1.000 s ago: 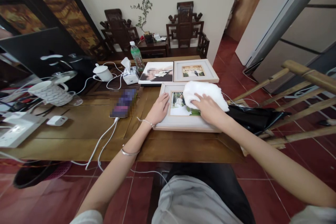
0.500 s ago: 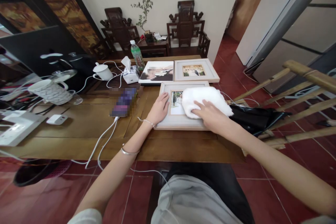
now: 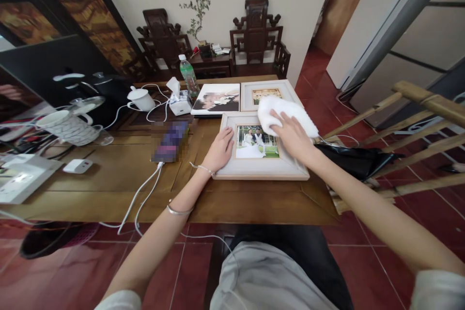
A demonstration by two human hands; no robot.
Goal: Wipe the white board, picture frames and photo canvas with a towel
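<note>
A light wooden picture frame [image 3: 232,168] lies flat near the table's front edge, with a wedding photo in its middle. My left hand [image 3: 220,149] rests on its left border, fingers stretched out over the edge. A fluffy white cloth [image 3: 272,109] is under my right hand [image 3: 289,134], whose fingers press into it. The cloth covers the frame's upper right corner and part of a second picture frame [image 3: 250,101] behind. Left of that one lies a photo panel [image 3: 232,92] with a white and dark picture.
To the left are a phone [image 3: 170,141] on a cable, a charger [image 3: 77,166], a power strip [image 3: 27,174] and a patterned mug [image 3: 67,126]. Behind stand a lidded cup [image 3: 141,100], a tissue box [image 3: 180,104] and a bottle [image 3: 189,76]. A bamboo chair [image 3: 417,101] stands at right.
My right hand has moved the white cloth up and away from me, from the photo to the frame's upper right corner, uncovering the photo. My left hand has stayed in place.
</note>
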